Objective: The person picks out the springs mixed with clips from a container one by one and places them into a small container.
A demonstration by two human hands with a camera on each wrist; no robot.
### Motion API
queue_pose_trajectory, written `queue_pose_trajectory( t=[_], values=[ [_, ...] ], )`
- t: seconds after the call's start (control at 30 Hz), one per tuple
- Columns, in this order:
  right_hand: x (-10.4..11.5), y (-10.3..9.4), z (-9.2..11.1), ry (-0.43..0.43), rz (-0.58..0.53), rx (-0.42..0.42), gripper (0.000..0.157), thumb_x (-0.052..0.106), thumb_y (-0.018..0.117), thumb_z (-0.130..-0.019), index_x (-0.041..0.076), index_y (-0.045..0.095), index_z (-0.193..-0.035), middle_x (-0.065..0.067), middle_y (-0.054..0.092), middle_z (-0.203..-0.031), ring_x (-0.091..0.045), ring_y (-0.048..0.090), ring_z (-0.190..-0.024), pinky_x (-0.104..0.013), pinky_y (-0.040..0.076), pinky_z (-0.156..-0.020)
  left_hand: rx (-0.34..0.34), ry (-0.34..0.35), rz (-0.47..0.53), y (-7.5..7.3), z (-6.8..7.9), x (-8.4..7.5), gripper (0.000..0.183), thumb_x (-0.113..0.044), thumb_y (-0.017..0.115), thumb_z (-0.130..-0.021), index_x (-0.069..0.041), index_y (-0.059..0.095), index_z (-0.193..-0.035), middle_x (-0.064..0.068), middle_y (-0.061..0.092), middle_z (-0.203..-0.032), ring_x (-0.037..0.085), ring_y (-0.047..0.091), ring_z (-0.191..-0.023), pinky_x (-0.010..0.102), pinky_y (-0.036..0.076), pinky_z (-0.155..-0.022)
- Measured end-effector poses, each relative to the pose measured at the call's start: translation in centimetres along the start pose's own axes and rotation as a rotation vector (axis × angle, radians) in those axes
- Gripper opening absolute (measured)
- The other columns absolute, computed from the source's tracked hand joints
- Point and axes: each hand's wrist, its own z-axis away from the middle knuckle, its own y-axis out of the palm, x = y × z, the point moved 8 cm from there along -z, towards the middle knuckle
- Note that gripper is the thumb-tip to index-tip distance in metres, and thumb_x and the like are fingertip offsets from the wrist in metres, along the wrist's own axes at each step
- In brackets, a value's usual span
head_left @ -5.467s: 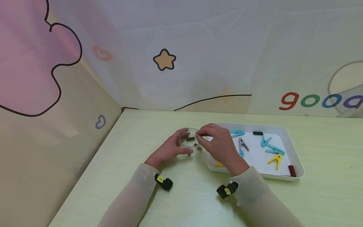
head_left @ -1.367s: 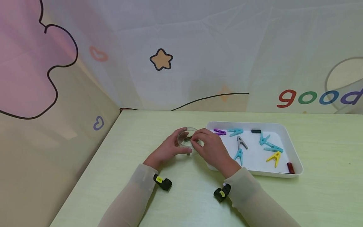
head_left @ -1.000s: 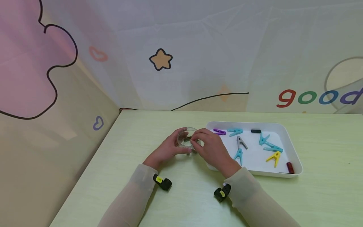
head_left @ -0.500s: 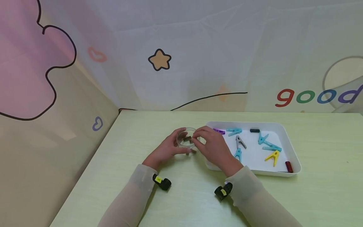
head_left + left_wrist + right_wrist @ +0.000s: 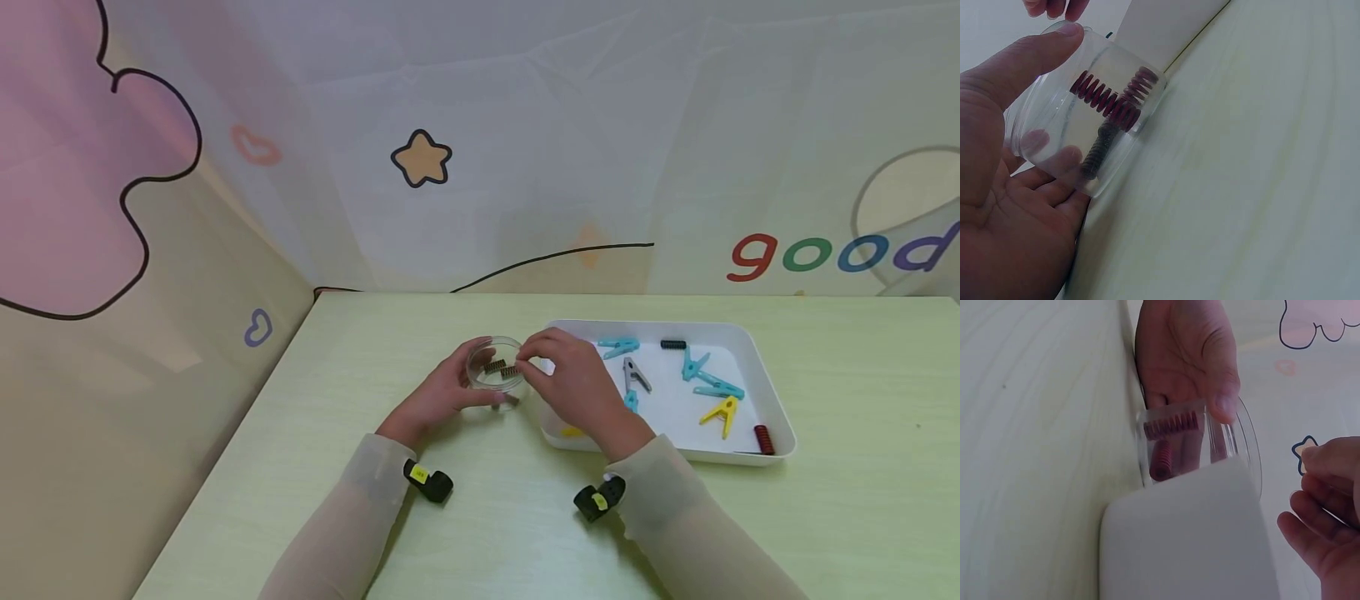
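My left hand [image 5: 442, 390] grips a clear plastic jar [image 5: 1075, 119], tilted with its mouth up toward me, thumb on one side and fingers round the other. Two dark springs [image 5: 494, 367] show through the mouth in the head view. Red springs [image 5: 1092, 92] and a dark spring [image 5: 1099, 153] lie inside near the jar's bottom in the left wrist view. My right hand [image 5: 573, 379] hovers at the jar's right rim, fingers loosely curled with nothing visible between them. In the right wrist view, its fingertips [image 5: 1313, 459] stand apart from the jar.
Right of the jar stands a white tray [image 5: 768, 392]. It holds blue clips [image 5: 618, 347], a grey clip [image 5: 636, 375], a yellow clip [image 5: 722, 415], a black spring [image 5: 673, 344] and a red spring [image 5: 763, 439]. My right hand covers its left part.
My right hand's fingers have come out of the jar's mouth, up and right, letting go of a dark spring that lies beside another inside. The left hand keeps its grip.
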Motion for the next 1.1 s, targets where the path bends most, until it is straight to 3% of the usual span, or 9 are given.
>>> queue_pose_trajectory(
  t=[0.8,1.1],
  values=[
    [-2.2,-2.2,-0.6,0.133,-0.021,0.08,0.015,0.017,0.065,-0.093,0.012,0.072,-0.106,-0.005,0.068,-0.11,-0.027,0.067,-0.099,-0.041,0.057,-0.085,-0.025,0.006,0.008,-0.2,-0.1,-0.2,0.083,-0.025,0.082,-0.078,-0.029,0.033,-0.145,0.0,0.042,-0.151,0.016,0.034,-0.143,0.044,0.021,-0.121],
    [-2.4,-3.5,-0.5,0.132,-0.035,0.043,0.015,0.015,0.065,-0.092,0.009,0.072,-0.104,-0.007,0.068,-0.109,-0.026,0.07,-0.095,-0.043,0.057,-0.085,-0.026,-0.022,0.02,-0.1,0.0,0.2,0.086,-0.03,0.083,-0.077,-0.032,0.031,-0.146,-0.003,0.041,-0.152,0.015,0.031,-0.145,0.044,0.02,-0.121]
  ],
)
